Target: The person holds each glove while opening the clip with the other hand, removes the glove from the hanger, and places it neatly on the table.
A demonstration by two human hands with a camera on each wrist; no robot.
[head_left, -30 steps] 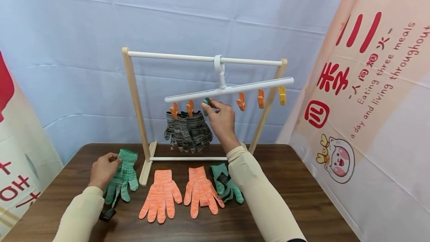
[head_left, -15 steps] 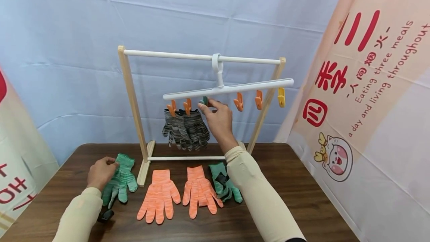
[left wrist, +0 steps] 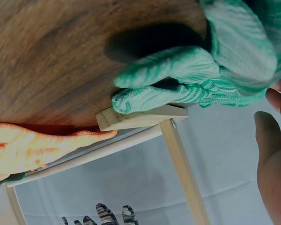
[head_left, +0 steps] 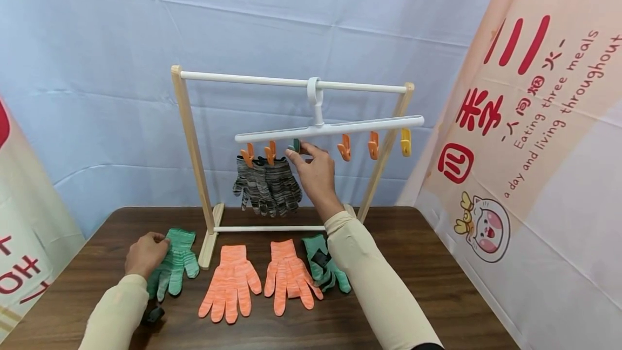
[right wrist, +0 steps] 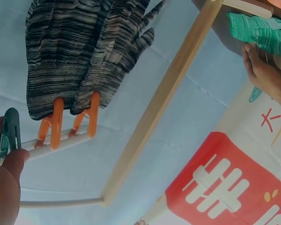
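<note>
My right hand (head_left: 317, 173) pinches a dark teal clothespin (right wrist: 10, 129) under the white hanger bar (head_left: 272, 134). To its left, two orange clothespins (head_left: 270, 152) hold a pair of grey-black striped gloves (head_left: 267, 185) by their cuffs. At the left, my left hand (head_left: 146, 255) grips a green knit glove (head_left: 178, 258) by the side of its cuff. That glove's fingers point toward the table front, and its shadow shows on the wood in the left wrist view. The fingertips behind the cuff are partly hidden.
Two orange gloves (head_left: 234, 282) lie flat in the middle of the table (head_left: 418, 285). A second green glove (head_left: 318, 253) with a black piece on it lies beside them. The wooden rack (head_left: 191, 150) carries the tilted hanger; two orange clothespins and a yellow clothespin (head_left: 406, 143) hang at right.
My left hand has moved slightly down and left with the green glove. My right hand stays at the teal clothespin, while the view has shifted a little.
</note>
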